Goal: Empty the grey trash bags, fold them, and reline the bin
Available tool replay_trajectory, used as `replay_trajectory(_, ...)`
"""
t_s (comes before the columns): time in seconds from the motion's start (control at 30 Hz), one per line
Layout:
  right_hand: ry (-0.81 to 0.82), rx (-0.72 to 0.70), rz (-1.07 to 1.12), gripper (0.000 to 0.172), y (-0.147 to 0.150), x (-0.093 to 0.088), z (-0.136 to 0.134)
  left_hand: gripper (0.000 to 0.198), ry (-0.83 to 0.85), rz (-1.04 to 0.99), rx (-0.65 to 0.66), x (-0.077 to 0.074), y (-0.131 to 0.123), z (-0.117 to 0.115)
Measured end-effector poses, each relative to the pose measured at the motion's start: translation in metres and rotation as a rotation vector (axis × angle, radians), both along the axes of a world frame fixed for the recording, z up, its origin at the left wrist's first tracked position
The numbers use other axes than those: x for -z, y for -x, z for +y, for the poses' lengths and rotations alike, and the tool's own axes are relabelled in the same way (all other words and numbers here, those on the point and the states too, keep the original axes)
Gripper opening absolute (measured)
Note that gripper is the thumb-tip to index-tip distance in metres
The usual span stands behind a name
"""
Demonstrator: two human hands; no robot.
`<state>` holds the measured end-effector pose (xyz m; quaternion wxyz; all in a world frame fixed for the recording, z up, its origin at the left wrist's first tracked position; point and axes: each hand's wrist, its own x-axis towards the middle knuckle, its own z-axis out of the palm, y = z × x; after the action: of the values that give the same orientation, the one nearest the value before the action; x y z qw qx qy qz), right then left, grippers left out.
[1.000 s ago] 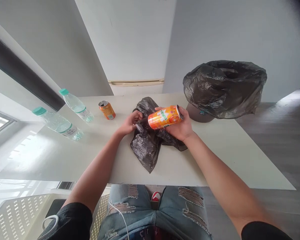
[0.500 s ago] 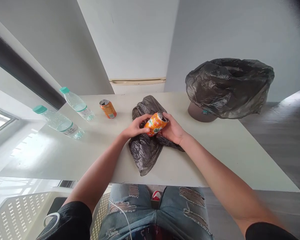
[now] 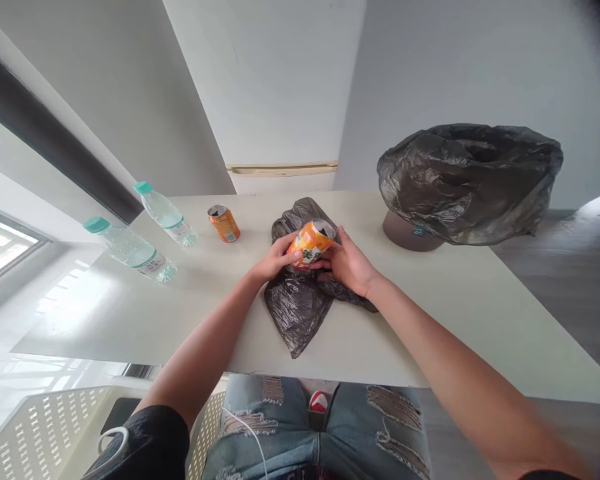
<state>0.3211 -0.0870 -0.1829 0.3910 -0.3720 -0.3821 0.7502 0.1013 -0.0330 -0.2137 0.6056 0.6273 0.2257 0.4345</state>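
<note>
So you've got the orange can (image 3: 307,248) in your left hand (image 3: 275,260), fingers and thumb wrapped around its side. It's tilted, with the opened top facing up and toward your right. Your right hand (image 3: 354,267) is partly spread, fingertips up by the can's lower right side; can't tell if it's really gripping. All this is over the crumpled black bag (image 3: 297,313) on the white table (image 3: 455,320). Second can (image 3: 224,224) is off to your left, two clear bottles (image 3: 139,259) past it, and the bag-lined bin (image 3: 414,233) sits right.
</note>
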Motion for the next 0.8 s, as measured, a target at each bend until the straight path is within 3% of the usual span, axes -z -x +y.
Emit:
replay_trajectory(0.13, -0.010, 0.080, -0.070, 0.059, -0.001, 0.002, 0.002, 0.070, 0.145, -0.208, -0.075, 0.006, 0.000, 0.003)
replay_trajectory(0.33, 0.002, 0.170, -0.245, 0.048, -0.003, 0.012, 0.008, 0.065, 0.304, -0.370, -0.073, -0.005, 0.002, 0.003)
replay_trajectory(0.63, -0.039, 0.132, -0.286, 0.044, -0.002, 0.016, 0.009, 0.057, 0.403, -0.490, -0.037, -0.017, 0.006, 0.002)
replay_trajectory(0.8, -0.039, 0.120, -0.290, 0.045, -0.003, 0.020, 0.011, 0.057, 0.460, -0.463, -0.087, -0.022, 0.006, 0.001)
